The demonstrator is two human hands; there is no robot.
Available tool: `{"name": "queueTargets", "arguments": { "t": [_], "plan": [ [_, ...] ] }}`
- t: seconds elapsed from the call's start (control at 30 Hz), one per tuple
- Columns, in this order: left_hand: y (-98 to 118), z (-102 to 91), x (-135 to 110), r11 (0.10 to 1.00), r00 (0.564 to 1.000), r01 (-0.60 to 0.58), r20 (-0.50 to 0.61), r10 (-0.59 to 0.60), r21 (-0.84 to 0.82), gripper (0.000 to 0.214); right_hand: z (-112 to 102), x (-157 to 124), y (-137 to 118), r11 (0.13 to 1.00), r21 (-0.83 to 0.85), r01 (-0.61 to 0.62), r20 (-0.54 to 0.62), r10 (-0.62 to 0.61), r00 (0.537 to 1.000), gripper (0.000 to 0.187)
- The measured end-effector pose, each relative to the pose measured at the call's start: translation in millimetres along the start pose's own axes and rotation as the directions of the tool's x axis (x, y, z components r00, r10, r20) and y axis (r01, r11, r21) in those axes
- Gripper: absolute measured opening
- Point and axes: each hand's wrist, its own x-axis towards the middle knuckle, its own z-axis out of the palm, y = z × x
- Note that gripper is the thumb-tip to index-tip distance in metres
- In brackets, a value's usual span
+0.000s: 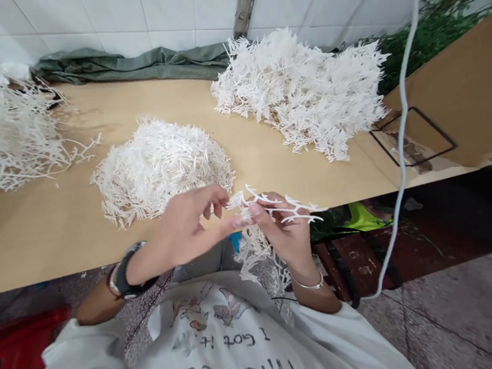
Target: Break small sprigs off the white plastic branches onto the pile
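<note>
My right hand [290,230] pinches a white branching plastic stem [293,207] between thumb and fingers, its forked tips pointing right. At the stem's left end, my left hand [188,226] has its fingers curled and thumb stretched toward my right thumb. A small white sprig [235,200] lies between my left fingertips and thumb; exactly where it meets the stem is unclear. Below the hands, over my lap, hangs a bunch of white branched pieces [256,251]. Just beyond my left hand rises a rounded heap of small white sprigs [161,161] on the table.
On the tan tabletop [79,242], a bigger white pile [302,92] stands back right and long white stems [1,138] at left. Green cloth [135,65] lies along the tiled wall. A pale cable [403,122] hangs at right, before cardboard [475,87]. A red stool [23,358] is lower left.
</note>
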Motion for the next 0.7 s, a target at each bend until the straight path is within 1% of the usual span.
{"name": "queueTargets", "arguments": {
  "t": [0.07, 0.13, 0.2, 0.27, 0.33, 0.4, 0.47, 0.53, 0.6, 0.7],
  "plan": [
    [1, 18.0, -5, 0.999, 0.999, 0.045, -0.005, -0.045, -0.031, 0.037, 4, -1, -2, 0.985, -0.109, 0.134, 0.030, -0.131, 0.991, 0.006],
    [-3, 29.5, -6, 0.996, 0.999, 0.050, -0.013, -0.051, -0.068, 0.036, 6, -1, -3, 0.961, -0.173, 0.214, 0.072, -0.204, 0.976, 0.010],
    [-8, 35.3, -4, 0.989, 1.000, 0.011, 0.006, -0.011, -0.150, 0.036, 6, -3, -3, 0.958, -0.190, 0.214, 0.084, -0.202, 0.976, 0.011],
    [-11, 37.5, -3, 0.981, 1.000, -0.030, -0.007, 0.030, -0.191, 0.037, 6, -4, -3, 0.975, -0.165, 0.149, 0.086, -0.136, 0.987, 0.008],
    [-13, 38.4, -3, 0.991, 0.997, -0.050, -0.063, 0.042, -0.128, 0.037, 6, -3, -3, 0.987, -0.148, 0.071, 0.142, -0.050, 0.989, 0.008],
    [-15, 39.4, -3, 0.997, 0.991, -0.070, -0.114, 0.068, -0.019, 0.036, 5, -1, -4, 0.987, -0.154, 0.038, 0.230, -0.002, 0.973, 0.012],
    [-18, 40.5, -3, 0.990, 0.980, -0.113, -0.153, 0.124, 0.081, 0.035, 5, 2, -4, 0.987, -0.147, 0.061, 0.299, -0.014, 0.954, 0.019],
    [-22, 41.0, -3, 0.972, 0.958, -0.143, -0.222, 0.183, 0.184, 0.032, 7, 4, -4, 0.990, -0.104, 0.094, 0.336, -0.053, 0.941, 0.026],
    [-26, 39.9, -2, 0.957, 0.928, -0.133, -0.308, 0.212, 0.259, 0.029, 10, 3, -3, 0.993, -0.057, 0.100, 0.352, -0.074, 0.933, 0.030],
    [-27, 36.3, -2, 0.960, 0.900, -0.107, -0.385, 0.205, 0.260, 0.026, 17, -3, 0, 0.997, 0.020, 0.068, 0.339, -0.071, 0.938, 0.032]
  ]
}}
